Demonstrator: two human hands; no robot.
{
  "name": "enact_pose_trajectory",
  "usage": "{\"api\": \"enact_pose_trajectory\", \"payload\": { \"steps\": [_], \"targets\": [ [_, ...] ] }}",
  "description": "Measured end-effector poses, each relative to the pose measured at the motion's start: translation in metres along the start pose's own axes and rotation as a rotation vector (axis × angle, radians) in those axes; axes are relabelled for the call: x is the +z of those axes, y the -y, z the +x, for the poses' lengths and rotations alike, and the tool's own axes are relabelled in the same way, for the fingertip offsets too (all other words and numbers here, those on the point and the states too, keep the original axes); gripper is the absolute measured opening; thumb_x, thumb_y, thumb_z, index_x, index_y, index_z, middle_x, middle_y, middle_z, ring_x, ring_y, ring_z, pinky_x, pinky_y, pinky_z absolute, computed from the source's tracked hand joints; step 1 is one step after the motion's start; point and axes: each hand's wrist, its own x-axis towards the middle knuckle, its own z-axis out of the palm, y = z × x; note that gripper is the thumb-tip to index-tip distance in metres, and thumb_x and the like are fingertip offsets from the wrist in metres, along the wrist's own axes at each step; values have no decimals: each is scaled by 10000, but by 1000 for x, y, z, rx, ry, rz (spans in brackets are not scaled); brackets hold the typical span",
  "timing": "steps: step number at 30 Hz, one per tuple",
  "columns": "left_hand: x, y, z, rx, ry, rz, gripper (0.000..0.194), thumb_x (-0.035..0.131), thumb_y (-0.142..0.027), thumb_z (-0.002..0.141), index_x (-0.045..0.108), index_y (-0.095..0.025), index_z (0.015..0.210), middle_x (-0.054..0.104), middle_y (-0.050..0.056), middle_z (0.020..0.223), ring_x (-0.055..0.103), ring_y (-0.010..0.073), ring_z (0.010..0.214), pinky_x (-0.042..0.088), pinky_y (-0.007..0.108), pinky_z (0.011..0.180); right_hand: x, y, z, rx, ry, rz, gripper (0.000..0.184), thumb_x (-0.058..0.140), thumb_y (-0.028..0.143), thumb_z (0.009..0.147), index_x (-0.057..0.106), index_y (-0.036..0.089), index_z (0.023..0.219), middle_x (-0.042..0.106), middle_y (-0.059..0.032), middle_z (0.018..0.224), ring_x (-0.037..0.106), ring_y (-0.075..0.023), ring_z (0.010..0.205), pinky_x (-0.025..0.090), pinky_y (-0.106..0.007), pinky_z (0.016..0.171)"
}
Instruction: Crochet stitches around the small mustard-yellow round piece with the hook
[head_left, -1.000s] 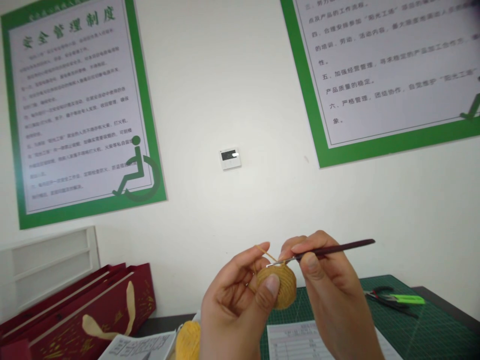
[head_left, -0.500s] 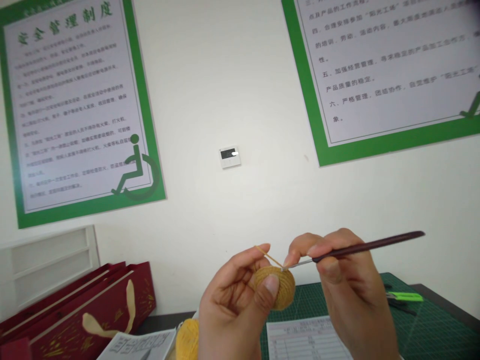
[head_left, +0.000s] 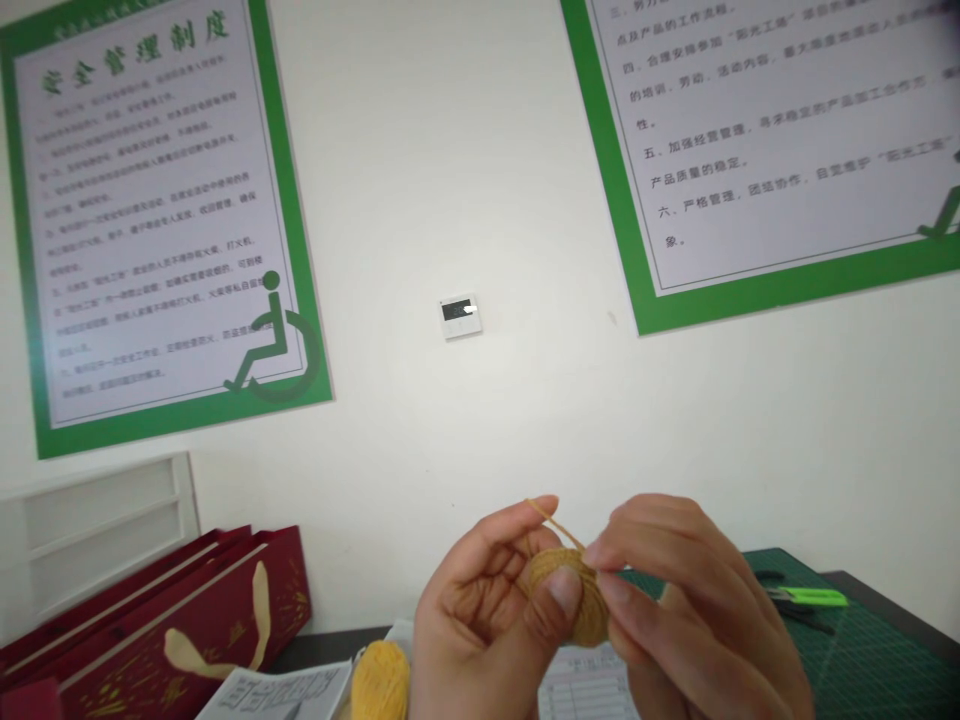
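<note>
Grip of left hand (head_left: 480, 610) and right hand (head_left: 697, 610) clenched on yellow crocheted disc (head_left: 568, 590)

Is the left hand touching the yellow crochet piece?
Touching: in the head view, the left hand has its thumb pressed on the yellow crochet piece.

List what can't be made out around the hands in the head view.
Head view:
Yellow crocheted yarn disc: much of it and its stitches hidden by the left hand and right hand.
Yellow yarn ball: cut off by the bottom edge.
White printed form: partly hidden by the right hand; text too small.
Green-handled tool: blurred, too small to identify.
</note>
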Motion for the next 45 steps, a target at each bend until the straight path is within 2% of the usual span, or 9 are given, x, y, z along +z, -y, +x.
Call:
{"api": "enact_pose_trajectory", "payload": {
  "steps": [9, 16, 23, 27, 30, 34, 36, 40, 45],
  "targets": [
    [-1, 0, 2, -10, -78, -49, 441, 973, -198, 539, 849, -227, 961, 726, 38, 718, 659, 135, 687, 557, 217, 670, 17, -19, -18, 310, -52, 526, 204, 568, 88, 915, 649, 221, 1046, 606, -17, 811, 603, -178, 733, 521, -370, 599],
    [2, 3, 1, 66, -126, 32, 392, 943, -185, 591, 843, -226, 968, 744, 41, 708, 670, 135, 672, 547, 192, 634, 8, -15, -17, -46, 43, -73, 299, 674, -31, 772, 670, 176, 987, 695, -39, 896, 630, -174, 806, 539, -385, 726],
    [-2, 2, 3, 98, -143, 90, 376, 937, -188, 589, 845, -227, 951, 761, 53, 777, 670, 143, 710, 553, 202, 635, 6, -1, -6, 698, -111, 433, 153, 506, 240, 1004, 627, 214, 915, 560, 13, 699, 524, -120, 643, 427, -270, 592],
    [-6, 1, 5, 40, -115, 83, 347, 945, -217, 583, 850, -210, 916, 766, 67, 773, 674, 148, 725, 551, 206, 655, 9, -5, -2, 1189, -19, 866, 337, 540, 449, 973, 544, 208, 737, 479, 25, 633, 444, -119, 618, 409, -257, 603],
    [-5, 3, 5, 63, -121, 70, 321, 950, -209, 573, 849, -212, 878, 792, 74, 816, 690, 156, 750, 564, 210, 678, 15, -4, -2, 1326, 65, 1083, 383, 597, 488, 931, 486, 205, 698, 485, 25, 660, 440, -116, 640, 421, -252, 617],
    [-1, 5, 3, 134, -147, 83, 317, 947, -226, 588, 848, -231, 890, 804, 61, 829, 698, 161, 757, 580, 223, 705, 19, -6, -8, 1085, 39, 914, 225, 602, 381, 957, 543, 230, 801, 555, 34, 710, 514, -108, 658, 446, -237, 612],
    [1, 4, 2, 147, -150, 89, 324, 946, -234, 596, 850, -235, 906, 795, 50, 776, 698, 154, 741, 571, 202, 690, 16, -9, -10, 749, 42, 636, 56, 589, 222, 957, 608, 241, 907, 603, 21, 764, 572, -122, 713, 479, -258, 629],
    [2, 3, -1, 66, -116, 61, 362, 954, -224, 584, 853, -239, 932, 770, 46, 744, 686, 146, 720, 550, 190, 664, 6, -15, -13, -12, 55, -4, 296, 668, -50, 778, 689, 165, 981, 685, -34, 864, 618, -159, 800, 523, -352, 709],
    [-4, 1, 0, -206, 58, -95, 457, 945, -202, 596, 834, -211, 1040, 729, 54, 790, 657, 140, 719, 532, 223, 693, 11, -17, -17, -63, -123, 61, 199, 592, -9, 872, 684, 141, 967, 665, -28, 826, 590, -150, 725, 511, -365, 630]
  ]
}}
